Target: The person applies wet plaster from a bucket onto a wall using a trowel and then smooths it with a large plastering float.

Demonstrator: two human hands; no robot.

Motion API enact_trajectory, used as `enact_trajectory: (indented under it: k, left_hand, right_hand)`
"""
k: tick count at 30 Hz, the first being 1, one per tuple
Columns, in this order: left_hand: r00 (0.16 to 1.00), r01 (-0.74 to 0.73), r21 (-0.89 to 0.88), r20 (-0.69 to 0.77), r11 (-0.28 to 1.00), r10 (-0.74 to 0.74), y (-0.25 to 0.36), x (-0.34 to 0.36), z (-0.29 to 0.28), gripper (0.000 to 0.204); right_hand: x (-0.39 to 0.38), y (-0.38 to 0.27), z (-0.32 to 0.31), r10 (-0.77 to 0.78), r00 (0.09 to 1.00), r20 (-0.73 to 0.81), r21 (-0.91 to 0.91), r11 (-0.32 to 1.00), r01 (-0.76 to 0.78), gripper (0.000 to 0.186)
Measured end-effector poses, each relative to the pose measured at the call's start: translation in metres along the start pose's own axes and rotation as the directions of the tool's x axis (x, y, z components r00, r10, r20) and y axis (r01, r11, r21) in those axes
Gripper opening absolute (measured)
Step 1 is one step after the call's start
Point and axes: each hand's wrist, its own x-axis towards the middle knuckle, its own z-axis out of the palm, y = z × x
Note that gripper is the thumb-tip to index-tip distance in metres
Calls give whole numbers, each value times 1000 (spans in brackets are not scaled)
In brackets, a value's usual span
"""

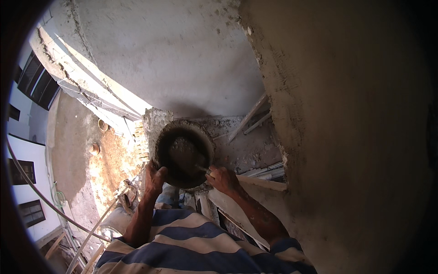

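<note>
A round, dark, mortar-crusted bucket is in front of me, seen from above. Wet grey mortar lies in its bottom. My left hand is closed on the near left part of the rim, thumb on top. At the near right side, my right hand is closed round the handle of what looks like a trowel, its end reaching over the mortar. The trowel's blade is hard to make out in the shadow. What bears the bucket's weight is hidden beneath it.
A grey plastered wall rises beyond the bucket; a rough-edged wall fills the right. Wooden boards lean in the recess between them. Far below on the left is a sunlit yard with small containers. A pole slants at lower left.
</note>
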Motion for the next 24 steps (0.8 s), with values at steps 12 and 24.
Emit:
enact_trajectory:
  k: [12, 24]
  left_hand:
    - [953, 50, 55, -302, 997, -32, 33, 91, -57, 47]
    - [961, 150, 122, -252, 981, -115, 9, 71, -35, 49]
  right_hand:
    - [168, -7, -179, -63, 983, 170, 673, 736, -69, 30]
    - [25, -15, -212, 43, 917, -397, -57, 996, -72, 39]
